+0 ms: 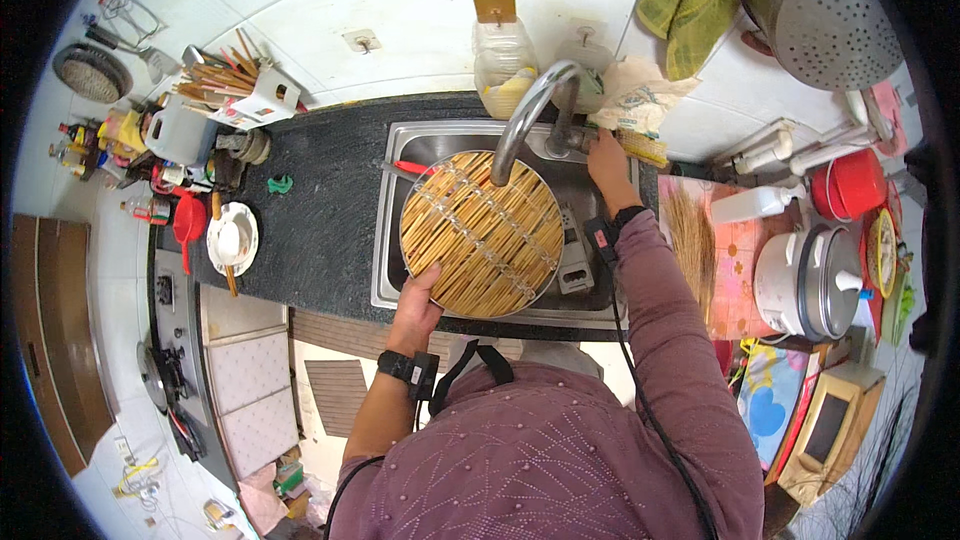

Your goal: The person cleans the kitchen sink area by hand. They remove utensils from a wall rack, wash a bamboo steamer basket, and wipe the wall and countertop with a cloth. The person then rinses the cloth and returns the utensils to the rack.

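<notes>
My left hand grips the near left edge of a round mat of straw-coloured stalks, its thumb on top. The stalks are tied together by rows of clear cord. The mat is held over the stainless steel sink and under the spout of a curved metal tap. At the tap's base, my right hand is closed around the tap handle; its fingertips are partly hidden. Beside those fingers lies a yellow mesh scrubber. A red-handled utensil pokes out from behind the mat.
A white plastic rack lies in the sink. On the dark counter stand a plate with a bowl, a red ladle and a chopstick holder. Right of the sink are a straw brush and a rice cooker.
</notes>
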### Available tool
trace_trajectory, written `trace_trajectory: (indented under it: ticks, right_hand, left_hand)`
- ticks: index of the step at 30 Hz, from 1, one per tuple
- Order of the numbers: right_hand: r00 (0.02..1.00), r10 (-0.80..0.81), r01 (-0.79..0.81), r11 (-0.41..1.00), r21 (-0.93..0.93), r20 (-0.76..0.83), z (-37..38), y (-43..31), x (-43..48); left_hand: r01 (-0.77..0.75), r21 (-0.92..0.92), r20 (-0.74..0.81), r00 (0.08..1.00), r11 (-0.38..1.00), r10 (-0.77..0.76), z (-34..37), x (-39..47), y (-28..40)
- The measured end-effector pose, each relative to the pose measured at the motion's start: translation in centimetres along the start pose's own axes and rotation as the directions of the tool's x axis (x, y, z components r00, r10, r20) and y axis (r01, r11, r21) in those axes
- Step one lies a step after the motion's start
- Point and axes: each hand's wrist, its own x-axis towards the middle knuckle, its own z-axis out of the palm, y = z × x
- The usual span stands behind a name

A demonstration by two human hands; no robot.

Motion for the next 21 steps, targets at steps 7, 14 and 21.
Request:
trace_trajectory:
  ticks: [7, 14, 21]
  right_hand:
    - [0.978, -0.154, 0.159, 0.987, 0.027, -0.139, 0.1, 1.1, -0.5]
    - [0.99, 0.112, -0.124, 0.983, 0.132, 0.089, -0.7, 1.0, 0.1]
    - [0.982, -0.05, 0.109, 0.94, 0.323, -0.184, -4.3, 1.4, -5.2]
  left_hand:
    - [-0.007, 0.007, -0.042, 0.999, 1.0, 0.008, 1.8, -0.3, -1.1]
    - [-0.023, 0.031, -0.083, 0.996, 0.999, 0.025, 2.8, 0.0, -1.6]
    - [0.012, 0.036, -0.062, 0.998, 0.999, -0.01, 2.7, 0.1, -1.8]
